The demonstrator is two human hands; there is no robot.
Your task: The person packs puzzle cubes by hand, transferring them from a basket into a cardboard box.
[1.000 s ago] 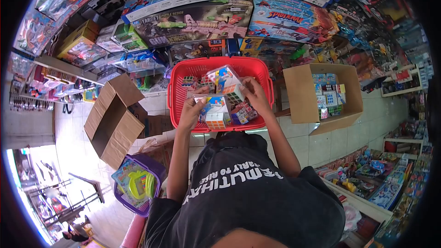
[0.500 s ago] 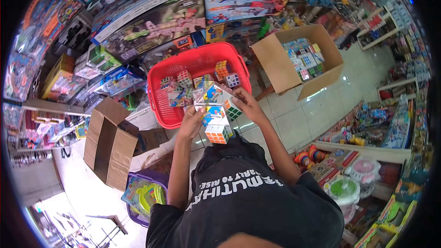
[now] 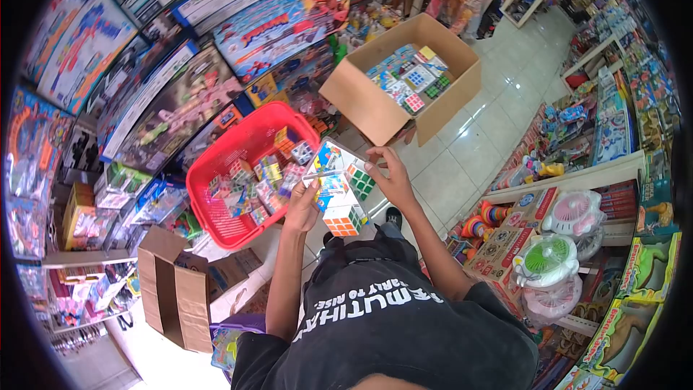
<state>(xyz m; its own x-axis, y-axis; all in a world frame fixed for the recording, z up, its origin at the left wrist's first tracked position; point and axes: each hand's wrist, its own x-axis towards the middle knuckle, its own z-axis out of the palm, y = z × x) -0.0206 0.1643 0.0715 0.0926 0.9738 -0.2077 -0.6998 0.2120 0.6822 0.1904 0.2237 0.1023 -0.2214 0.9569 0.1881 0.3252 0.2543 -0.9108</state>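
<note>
My left hand (image 3: 301, 206) is closed on the left edge of two packaged puzzle cubes, held together in front of my body. The nearer packaged puzzle cube (image 3: 343, 222) shows orange and white faces. Behind it, the other packaged puzzle cube (image 3: 360, 181) has a green and white face. My right hand (image 3: 390, 175) has its fingers bent at the top right edge of this farther pack, pinching it. Blue and yellow printing covers the card parts of both packs.
Beyond my left hand stands a red basket (image 3: 206, 213) with several packaged cubes inside. An open cardboard box (image 3: 364, 105) farther back holds more cubes. Another open cardboard box (image 3: 155, 285) is at left. Toy shelves (image 3: 498, 198) run along the right.
My view has turned to the right, so the basket and the cube box appear farther left. Both hands keep the packs in front of me, with the packs tilted slightly differently.
</note>
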